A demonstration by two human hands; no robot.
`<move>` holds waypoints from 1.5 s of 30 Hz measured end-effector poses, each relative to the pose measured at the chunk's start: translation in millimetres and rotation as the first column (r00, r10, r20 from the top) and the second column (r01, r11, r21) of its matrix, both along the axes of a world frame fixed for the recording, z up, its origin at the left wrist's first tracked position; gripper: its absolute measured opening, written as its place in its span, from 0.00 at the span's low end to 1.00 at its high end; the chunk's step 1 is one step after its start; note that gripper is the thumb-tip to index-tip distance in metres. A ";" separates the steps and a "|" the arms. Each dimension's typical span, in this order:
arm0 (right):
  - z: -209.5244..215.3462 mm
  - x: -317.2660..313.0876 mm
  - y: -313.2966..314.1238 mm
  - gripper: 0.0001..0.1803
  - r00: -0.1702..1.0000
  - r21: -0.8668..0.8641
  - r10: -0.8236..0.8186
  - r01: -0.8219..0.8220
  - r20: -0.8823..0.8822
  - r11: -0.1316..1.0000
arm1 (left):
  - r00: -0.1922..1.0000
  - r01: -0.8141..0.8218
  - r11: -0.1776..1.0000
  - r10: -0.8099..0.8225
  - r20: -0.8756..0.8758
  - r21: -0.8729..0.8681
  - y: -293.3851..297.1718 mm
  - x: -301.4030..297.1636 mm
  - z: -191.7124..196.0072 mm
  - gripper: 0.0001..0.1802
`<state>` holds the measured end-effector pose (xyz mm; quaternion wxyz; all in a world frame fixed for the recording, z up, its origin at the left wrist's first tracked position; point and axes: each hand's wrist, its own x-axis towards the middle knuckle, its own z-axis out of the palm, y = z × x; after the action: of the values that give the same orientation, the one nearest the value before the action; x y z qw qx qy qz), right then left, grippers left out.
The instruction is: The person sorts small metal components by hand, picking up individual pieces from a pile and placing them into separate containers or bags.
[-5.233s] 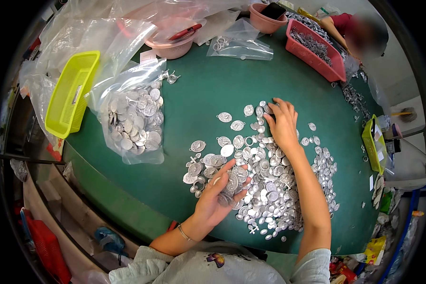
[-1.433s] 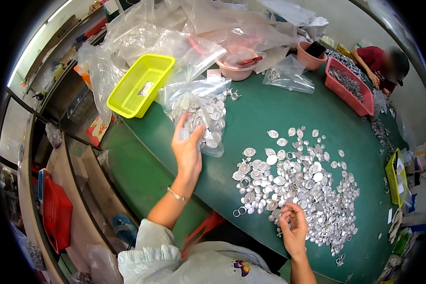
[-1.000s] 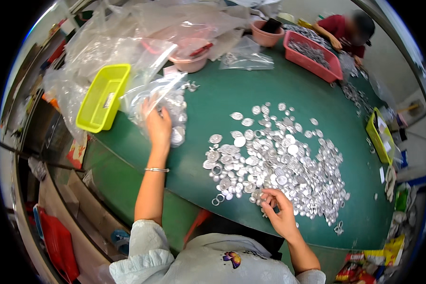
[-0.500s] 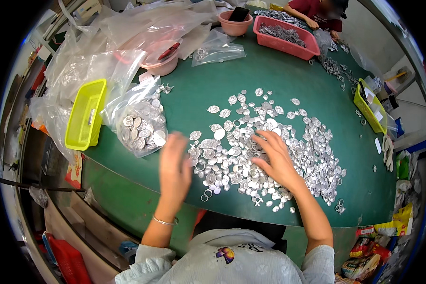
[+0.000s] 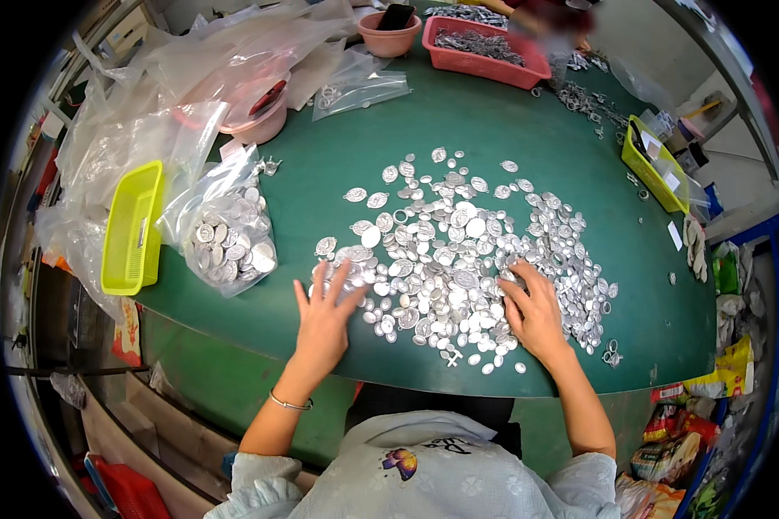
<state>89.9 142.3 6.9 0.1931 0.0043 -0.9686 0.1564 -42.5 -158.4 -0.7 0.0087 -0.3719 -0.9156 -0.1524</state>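
Fingers [image 5: 348, 278] spread flat at the near edge of the discs [image 5: 459, 259]; nothing grasped.

The left hand [image 5: 325, 322] lies open, fingertips touching the pile's left margin; the right hand [image 5: 535, 313] rests palm-down on its near right part, fingers loosely curled over discs, none visibly pinched; the silver pile sprawls mid-table [image 5: 493, 121], loose ones straying outward; judging from this, sweeping inward with flat palms and light pressure should gather them without flicking pieces off the near rim; left of it sits a bag [image 5: 225, 238] of discs, then a yellow tray [image 5: 131, 227]; far off, a red tray [image 5: 485, 48].
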 end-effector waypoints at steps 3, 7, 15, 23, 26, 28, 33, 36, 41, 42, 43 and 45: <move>2.7 11.1 2.9 0.13 0.990 0.007 -0.139 0.139 -0.006 0.990 | 0.995 -0.086 0.996 0.088 -0.043 0.025 -5.1 -8.9 -2.0 0.25; 15.6 11.0 0.2 0.14 0.944 0.017 -0.320 0.322 -0.079 0.947 | 0.993 -0.120 0.973 0.119 0.019 0.195 7.7 2.5 11.9 0.25; 8.7 -41.7 -30.0 0.10 0.993 -0.032 0.112 -0.113 -0.019 0.993 | 0.440 -0.292 0.631 -0.578 0.687 0.718 68.2 72.0 25.7 0.24; 43.5 -52.9 -35.2 0.12 0.979 -0.576 0.108 0.011 0.172 0.818 | -0.275 -0.886 0.420 -0.819 0.503 0.198 79.7 49.9 1.2 0.20; 12.7 -90.1 -1.9 0.12 0.973 -0.142 -0.215 0.201 -0.086 0.969 | -0.338 -0.846 0.491 -0.794 0.505 0.208 91.1 44.3 -10.7 0.18; 2.5 -101.7 8.6 0.10 0.976 -0.103 -0.216 0.212 -0.032 0.972 | -0.287 -0.863 0.471 -0.755 0.589 0.184 100.7 44.0 -1.2 0.18; 23.1 -95.7 5.4 0.08 0.952 -0.687 -0.018 0.233 0.305 0.689 | -0.178 -0.940 0.320 -0.754 0.632 0.117 109.0 27.8 19.2 0.18; 28.4 -99.0 5.8 0.15 0.849 -0.759 0.294 0.175 0.439 0.628 | -0.206 -0.950 0.304 -0.787 0.582 0.074 117.0 17.5 17.3 0.16; 10.5 -133.3 9.6 0.18 0.994 -0.159 -0.111 0.111 0.009 0.981 | -0.247 -0.895 0.424 -0.731 0.636 0.140 125.3 10.4 -0.1 0.18; 9.2 -134.9 8.9 0.18 0.996 -0.136 -0.086 0.086 0.005 0.987 | -0.238 -0.889 0.435 -0.707 0.666 0.145 127.1 7.9 11.0 0.21; 8.6 -135.3 8.5 0.19 0.998 -0.113 -0.063 0.063 0.002 0.992 | -0.229 -0.889 0.430 -0.716 0.659 0.159 127.2 4.5 13.0 0.21; 16.3 -127.9 7.0 0.15 0.991 -0.346 -0.104 0.127 0.083 0.930 | -0.210 -0.891 0.415 -0.736 0.643 0.185 126.1 -0.6 15.3 0.23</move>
<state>-37.9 149.3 23.2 0.1691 -0.0920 -0.9295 0.3146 -43.1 -32.3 14.6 -0.4878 0.0992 -0.2796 -0.8210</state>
